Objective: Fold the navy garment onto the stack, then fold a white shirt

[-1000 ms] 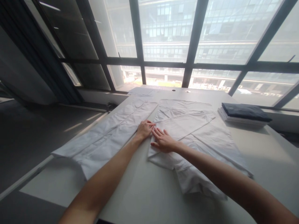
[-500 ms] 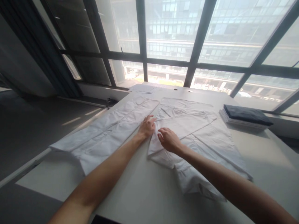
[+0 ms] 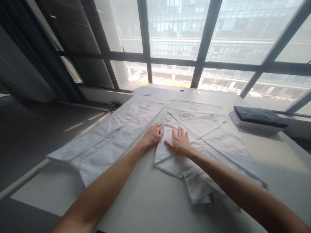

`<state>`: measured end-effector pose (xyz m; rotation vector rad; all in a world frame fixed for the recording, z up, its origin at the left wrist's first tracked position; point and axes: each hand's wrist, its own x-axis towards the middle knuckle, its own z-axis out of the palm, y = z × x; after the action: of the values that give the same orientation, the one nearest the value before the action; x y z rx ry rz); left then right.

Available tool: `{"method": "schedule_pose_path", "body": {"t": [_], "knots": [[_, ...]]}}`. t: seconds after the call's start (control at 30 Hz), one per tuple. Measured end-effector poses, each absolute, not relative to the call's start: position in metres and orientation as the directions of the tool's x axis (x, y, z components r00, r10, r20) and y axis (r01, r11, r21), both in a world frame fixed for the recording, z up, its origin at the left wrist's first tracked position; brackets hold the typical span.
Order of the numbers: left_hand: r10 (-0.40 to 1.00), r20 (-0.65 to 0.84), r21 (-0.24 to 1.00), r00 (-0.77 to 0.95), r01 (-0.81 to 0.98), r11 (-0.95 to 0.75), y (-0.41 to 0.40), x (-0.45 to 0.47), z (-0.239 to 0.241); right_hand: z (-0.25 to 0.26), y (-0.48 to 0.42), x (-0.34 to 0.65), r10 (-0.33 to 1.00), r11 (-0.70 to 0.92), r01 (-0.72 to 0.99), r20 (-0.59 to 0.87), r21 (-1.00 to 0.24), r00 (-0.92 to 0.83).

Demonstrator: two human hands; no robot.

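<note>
A white shirt [image 3: 213, 139] lies partly folded on the table, with a diagonal fold across its upper layer and a crumpled part hanging toward me. At its left edge is my left hand [image 3: 153, 134], fingers curled together on the cloth border. My right hand [image 3: 180, 142] rests palm down on the shirt just beside it, fingers spread and flat. Left of both hands, a second long white cloth piece [image 3: 114, 136] is laid out with a lengthwise crease; whether it joins the shirt cannot be told.
The pale table [image 3: 141, 197] runs up to large windows. On the right stands a stack of folded cloth, dark blue [image 3: 259, 116] on top of white. Some paper sheets [image 3: 148, 90] lie at the far end. A dark curtain [image 3: 48, 61] hangs at left.
My right hand has come down flat on the shirt with its fingers spread. My left hand's fingers have drawn together at the shirt's left edge. The view has shifted slightly.
</note>
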<state>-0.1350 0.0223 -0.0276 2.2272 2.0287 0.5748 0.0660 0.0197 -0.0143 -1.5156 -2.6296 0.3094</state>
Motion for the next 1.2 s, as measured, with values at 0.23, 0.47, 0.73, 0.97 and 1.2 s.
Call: {"method": "schedule_pose_path", "body": {"t": [0.23,0.47,0.73,0.97,1.2], "knots": [[0.952,0.304,0.254,0.03,0.961,-0.111,0.012,-0.115,-0.015,-0.003,0.033,0.066,0.882,0.469,0.844,0.094,-0.261,-0.461],[0.987,0.093,0.149,0.129,0.979,-0.142,-0.005,-0.101,-0.021,-0.011,0.078,0.087,0.792,0.608,0.771,0.082,-0.188,-0.605],[0.986,-0.082,0.134,0.145,0.982,-0.133,0.005,-0.116,-0.012,-0.012,0.124,0.155,0.841,0.528,0.834,-0.041,-0.163,-0.54],[0.974,0.108,0.027,0.201,0.978,-0.205,0.0,-0.11,-0.012,0.003,0.091,0.16,0.86,0.509,0.823,0.124,-0.252,-0.495],[0.932,0.192,0.039,0.307,0.947,-0.32,0.0,-0.074,-0.021,0.017,0.083,0.212,0.947,0.32,0.908,0.073,-0.27,-0.312]]}}
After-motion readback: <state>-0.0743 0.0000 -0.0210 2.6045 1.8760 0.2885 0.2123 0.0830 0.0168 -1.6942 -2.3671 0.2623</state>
